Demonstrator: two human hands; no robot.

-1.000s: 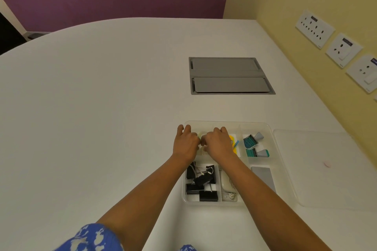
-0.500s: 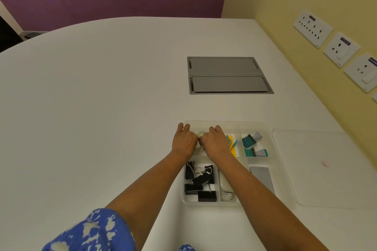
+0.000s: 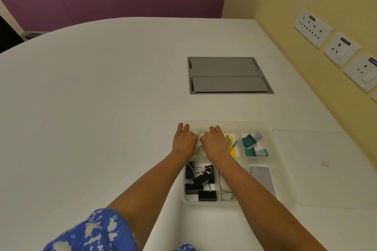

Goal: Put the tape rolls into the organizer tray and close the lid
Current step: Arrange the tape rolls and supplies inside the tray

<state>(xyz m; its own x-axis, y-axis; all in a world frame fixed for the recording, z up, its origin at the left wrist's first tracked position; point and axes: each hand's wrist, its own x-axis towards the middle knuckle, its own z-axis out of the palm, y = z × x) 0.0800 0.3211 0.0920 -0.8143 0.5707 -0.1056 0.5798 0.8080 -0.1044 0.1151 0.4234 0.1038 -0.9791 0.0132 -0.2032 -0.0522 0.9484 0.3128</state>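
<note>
Head view: we look down along our two forearms onto a white tabletop (image 3: 91,108).
Sleeve: one blue and white patterned sleeve (image 3: 91,232) at the near edge, on our left arm.
Organizer tray: one clear organizer tray (image 3: 285,171), its compartments open on top.
Near compartments: we count about five black binder clips (image 3: 201,179) at near left, one white item beside them, one grey card (image 3: 263,179) at near right.
Lid: one clear lid (image 3: 330,169) lies flat on the tabletop just right of the tray.
Far compartments: two teal stamps (image 3: 253,146) at far right, yellow sticky notes (image 3: 232,149) in the middle.
Tape rolls: we see two pale rolls (image 3: 200,134) in the far left compartment, one in the gap between our hands and one nearer, mostly hidden.
Left hand (image 3: 183,140): fingers curled down at the tray's far left corner, touching the roll; we cannot tell if it grips.
Right hand (image 3: 214,142): fingers curled down beside the roll, knuckles touching it; grip hidden.
Farther: one grey cable hatch (image 3: 228,75) with two flaps; three wall sockets (image 3: 340,49).
</note>
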